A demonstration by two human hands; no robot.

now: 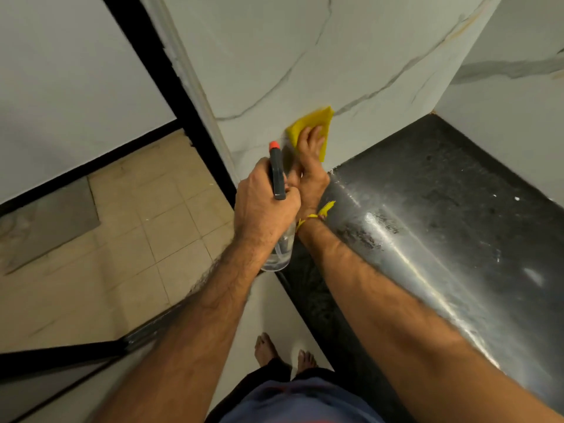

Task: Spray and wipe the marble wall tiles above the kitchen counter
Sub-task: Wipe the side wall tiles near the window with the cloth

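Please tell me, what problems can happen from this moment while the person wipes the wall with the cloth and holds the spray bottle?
1. The left hand holds the spray bottle close against the right hand; they might bump, or spray might hit the hand.
2. The yellow cloth is pressed flat under open fingers, so it may slip off the marble wall tile.
3. The person's bare feet could slip if liquid drips down.

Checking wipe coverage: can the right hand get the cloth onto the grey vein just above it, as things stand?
Probably yes. The right hand already presses the yellow cloth flat on the marble wall, and the grey vein runs just past the cloth's top corner with bare tile between. The left hand, gripping the spray bottle, sits lower.
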